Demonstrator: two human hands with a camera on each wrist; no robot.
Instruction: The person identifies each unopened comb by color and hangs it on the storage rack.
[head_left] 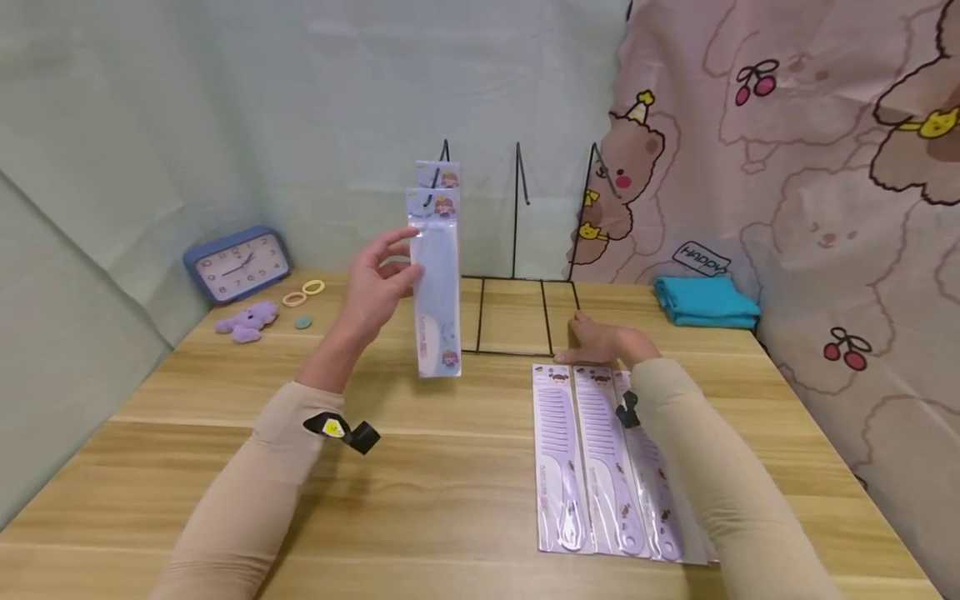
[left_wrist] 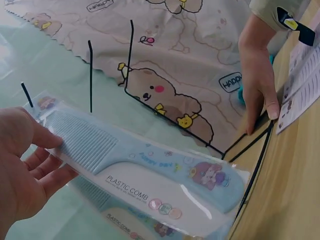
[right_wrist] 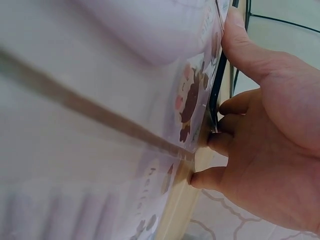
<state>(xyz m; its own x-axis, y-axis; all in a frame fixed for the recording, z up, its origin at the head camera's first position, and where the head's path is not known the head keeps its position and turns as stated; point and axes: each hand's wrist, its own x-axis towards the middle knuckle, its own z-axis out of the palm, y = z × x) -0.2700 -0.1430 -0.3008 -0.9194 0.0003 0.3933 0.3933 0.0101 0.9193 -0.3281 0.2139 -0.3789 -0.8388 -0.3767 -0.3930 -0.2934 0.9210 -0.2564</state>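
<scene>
The front blue comb pack is pinched by the left hand, just rightward of its palm; the black rack is touched by the right hand, whose grip cannot be told.

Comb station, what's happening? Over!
Left hand holds packaged pale-blue plastic comb at black wire rack. Right hand at rack's base. Matching packet behind, no obstruction seen.

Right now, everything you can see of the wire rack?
Thin black wire rack, metal-looking, upright. Flat barred base on the table; three prongs up at the back, reaching forward. Two blue comb packs are on the left prong; middle and right are bare. The right hand touches the base's front right corner.
</scene>
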